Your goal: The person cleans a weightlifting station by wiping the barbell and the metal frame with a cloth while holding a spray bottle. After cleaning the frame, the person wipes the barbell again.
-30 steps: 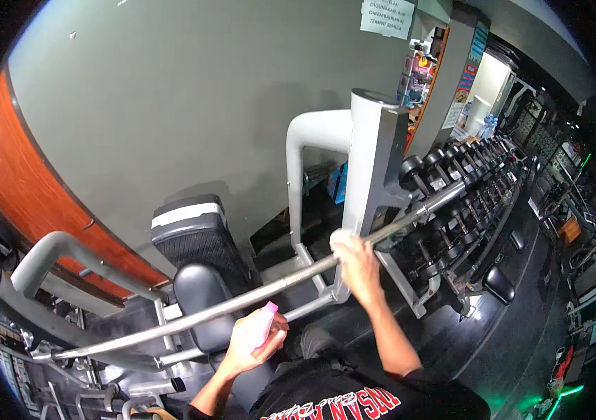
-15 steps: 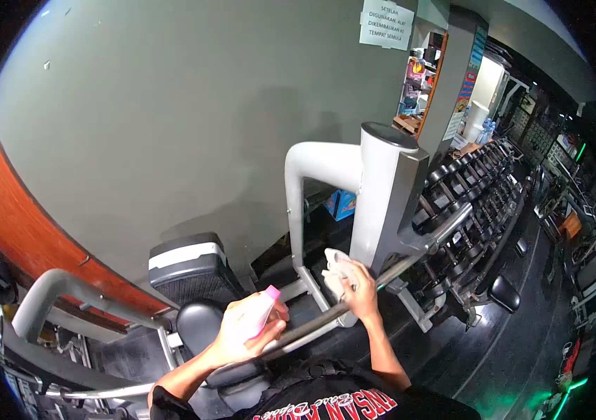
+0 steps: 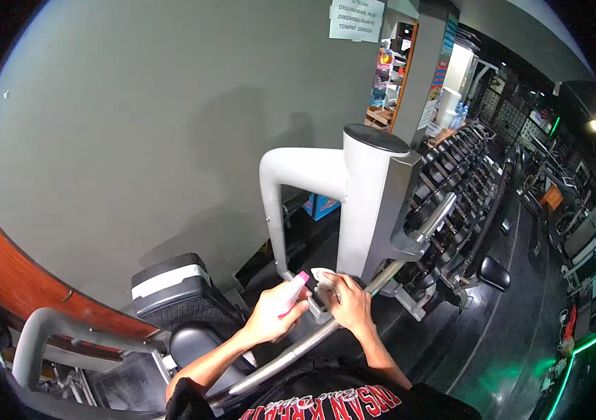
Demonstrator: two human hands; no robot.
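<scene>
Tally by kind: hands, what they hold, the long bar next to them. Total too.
Hands: 2 (left hand, right hand)
Bottles: 1 (pink-capped bottle, in the left)
Cloths: 1 (white cloth, in the right)
Bars: 1 (long metal bar)
Total: 5

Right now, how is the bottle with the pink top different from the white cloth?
The bottle is pinkish with a bright pink top, while the cloth looks whitish. The bottle has a firm, tilted shape; the cloth looks soft and bunched up. The bottle is in the left hand, the cloth in the right hand. Both are held up, close together.
</scene>
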